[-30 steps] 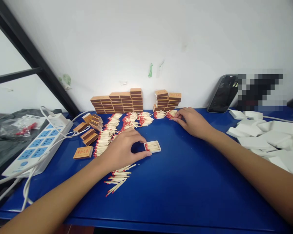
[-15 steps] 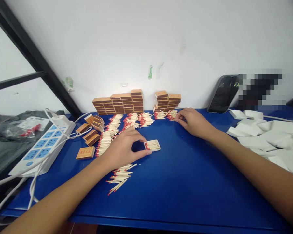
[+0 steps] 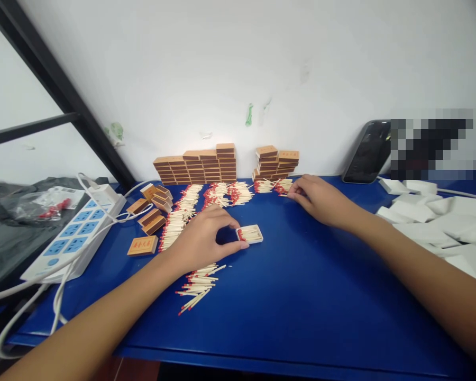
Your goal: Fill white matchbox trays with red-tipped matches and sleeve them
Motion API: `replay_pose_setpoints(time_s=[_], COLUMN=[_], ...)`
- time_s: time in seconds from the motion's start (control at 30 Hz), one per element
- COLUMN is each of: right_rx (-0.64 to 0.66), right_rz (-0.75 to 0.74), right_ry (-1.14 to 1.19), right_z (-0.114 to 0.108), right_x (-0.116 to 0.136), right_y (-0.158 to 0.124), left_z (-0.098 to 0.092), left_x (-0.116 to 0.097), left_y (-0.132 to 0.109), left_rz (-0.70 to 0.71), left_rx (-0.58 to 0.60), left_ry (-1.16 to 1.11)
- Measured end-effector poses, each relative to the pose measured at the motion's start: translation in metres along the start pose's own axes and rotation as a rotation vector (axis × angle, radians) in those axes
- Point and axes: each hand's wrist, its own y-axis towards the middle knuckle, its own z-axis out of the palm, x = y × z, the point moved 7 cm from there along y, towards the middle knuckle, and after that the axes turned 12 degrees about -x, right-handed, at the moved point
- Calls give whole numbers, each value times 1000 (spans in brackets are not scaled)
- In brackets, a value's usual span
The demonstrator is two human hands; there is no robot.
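Between thumb and fingers, my left hand [image 3: 206, 238] grips the left end of a small white matchbox tray [image 3: 257, 241] that rests on the blue table. Red-tipped matches [image 3: 249, 233] lie inside the tray. Farther back, my right hand [image 3: 317, 198] has its fingers drawn together at the right edge of a small match pile [image 3: 282, 186]; whether a match is between the fingertips is too small to make out. More loose matches [image 3: 200, 286] spread below my left hand, and a long heap [image 3: 180, 219] lies to its left, partly covered by it.
Brown matchboxes [image 3: 200, 168] stand stacked along the wall, with a smaller stack [image 3: 275, 163] to the right. Several loose matchboxes [image 3: 143, 245] lie left, near a white power strip [image 3: 73, 233] with cables. White trays [image 3: 432, 222] are heaped at right; a phone [image 3: 365, 153] leans against the wall.
The whole view has shifted slightly. My left hand keeps its grip on the tray, and my right hand stays at the small match pile with little visible movement.
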Motion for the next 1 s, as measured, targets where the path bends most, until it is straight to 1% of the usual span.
replay_pose_setpoints(time_s=[0.13, 0.23, 0.37, 0.47, 0.53, 0.77, 0.87, 1.0], right_rx=[79, 124, 159, 222, 264, 257, 255, 288], right_rz=[-31, -20, 20, 97, 116, 107, 123, 146], right_ry=[50, 47, 87, 71, 53, 49, 51, 50], right_z=[3, 8, 7, 4, 3, -1, -3, -2], right_x=[21, 26, 20, 10, 7, 14, 13, 11], right_y=[-5, -7, -6, -7, -7, -8, -8, -9], left_z=[1, 1, 1, 1, 0, 1, 0, 0], left_x=[0, 0, -1, 0, 0, 1, 0, -1], left_y=[-1, -1, 0, 0, 0, -1, -1, -1], left_rz=[-9, -10, 0, 5, 11, 8, 8, 9], left_rx=[0, -5, -1, 2, -7, 3, -3, -2], left_ry=[-2, -4, 1, 3, 2, 14, 13, 12])
